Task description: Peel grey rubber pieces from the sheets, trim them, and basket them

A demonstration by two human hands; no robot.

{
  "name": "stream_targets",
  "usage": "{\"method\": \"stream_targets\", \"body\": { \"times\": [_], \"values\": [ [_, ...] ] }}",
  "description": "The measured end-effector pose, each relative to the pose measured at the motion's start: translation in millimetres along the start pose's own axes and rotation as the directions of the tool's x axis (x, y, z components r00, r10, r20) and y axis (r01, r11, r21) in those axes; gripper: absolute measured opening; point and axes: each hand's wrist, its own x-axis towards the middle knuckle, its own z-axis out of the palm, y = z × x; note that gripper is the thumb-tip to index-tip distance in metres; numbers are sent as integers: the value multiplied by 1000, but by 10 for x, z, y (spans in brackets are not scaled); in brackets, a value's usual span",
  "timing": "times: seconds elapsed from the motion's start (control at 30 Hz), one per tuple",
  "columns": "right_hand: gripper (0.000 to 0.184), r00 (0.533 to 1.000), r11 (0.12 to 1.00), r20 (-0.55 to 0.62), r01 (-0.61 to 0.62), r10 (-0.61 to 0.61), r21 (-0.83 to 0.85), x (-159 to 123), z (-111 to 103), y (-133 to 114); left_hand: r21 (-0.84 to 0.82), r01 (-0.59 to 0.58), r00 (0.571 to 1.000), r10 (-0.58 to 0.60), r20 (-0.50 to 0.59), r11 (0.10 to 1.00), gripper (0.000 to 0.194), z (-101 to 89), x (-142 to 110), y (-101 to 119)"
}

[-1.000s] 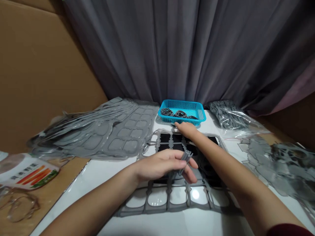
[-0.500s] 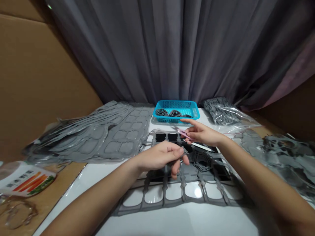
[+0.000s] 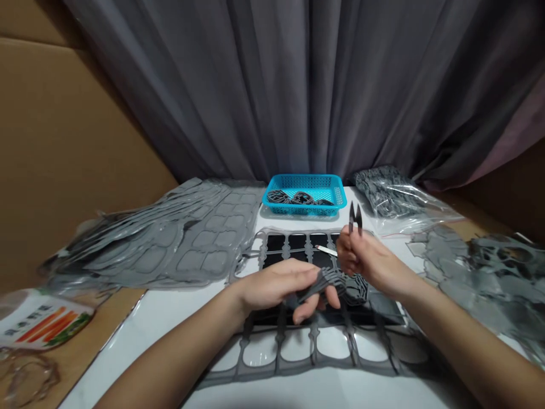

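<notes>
My left hand [image 3: 289,287] is closed on a small stack of grey rubbery strips [image 3: 326,278], pinched between thumb and fingers above the work sheet. In my right hand [image 3: 370,258] is a pair of thread snips [image 3: 355,217], the two dark blades pointing up and apart; the fist hides the handle. Beneath both hands lies a grey sheet with rows of rounded openings [image 3: 279,335], partly over a dark flat panel [image 3: 298,243]. A bundle of thin grey outlines [image 3: 355,289] rests on it just below my right hand. A white pen-like stick [image 3: 327,250] lies near that hand's fingers.
A blue basket [image 3: 303,210] with several grey bundles stands at the back. Stacked grey sheets [image 3: 213,233] cover the left. On the right are a clear bag of dark pieces [image 3: 392,196] and grey scraps [image 3: 502,284]. A printed packet [image 3: 46,321] lies at the left edge.
My right hand has moved right and slightly down, and the snips have swung from pointing left to pointing up. My left hand has turned, bringing the grey strips into clearer view.
</notes>
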Motion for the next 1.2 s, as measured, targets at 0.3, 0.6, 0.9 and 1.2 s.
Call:
{"method": "stream_targets", "body": {
  "times": [0.3, 0.6, 0.9, 1.2],
  "values": [
    [37, 946, 996, 320, -67, 47, 51, -125, 128, 20, -6, -1, 999, 0, -48, 1000, 44, -40, -11, -130],
    [41, 932, 972, 359, -128, 50, 198, -169, 118, 9, -73, -48, 996, 42, -78, 996, 35, 11, -27, -112],
    [44, 959, 992, 278, -82, 52, 98, -232, 155, -100, 310, -83, 993, 106, -58, 947, 47, -37, -56, -87],
    [45, 964, 998, 260, -64, 56, 23, -284, 178, -206, 423, -124, 987, 155, -39, 898, 48, 2, -46, -102]
  ]
}}
